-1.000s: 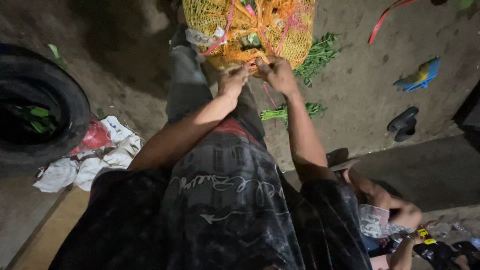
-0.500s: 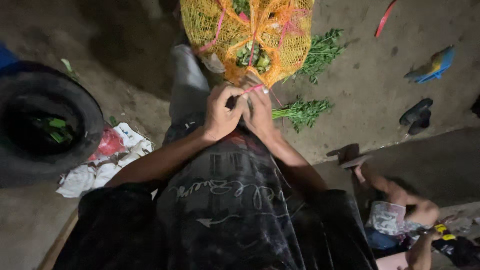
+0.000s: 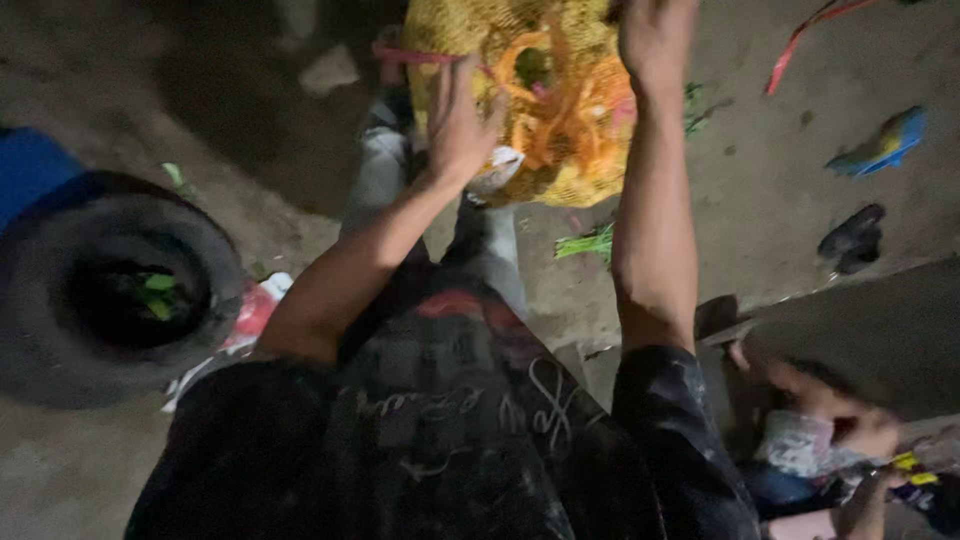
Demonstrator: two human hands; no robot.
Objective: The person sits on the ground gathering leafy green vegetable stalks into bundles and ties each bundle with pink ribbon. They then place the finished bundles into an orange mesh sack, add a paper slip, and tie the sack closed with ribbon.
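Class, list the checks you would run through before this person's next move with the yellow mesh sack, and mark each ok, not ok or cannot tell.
1. Left hand on the mesh sack: ok, it lies against the sack's left side.
2. Right hand on the sack: ok, it is at the upper right edge; whether the fingers are closed cannot be told.
3. Sack clear of the ground: cannot tell, the picture is blurred.
4. Sack mouth tied: cannot tell; an orange bunch of netting shows on the front.
5. Ground ahead free: not ok, green leaves lie below the sack.
6. Tyre out of the way: ok, it lies off to the left.
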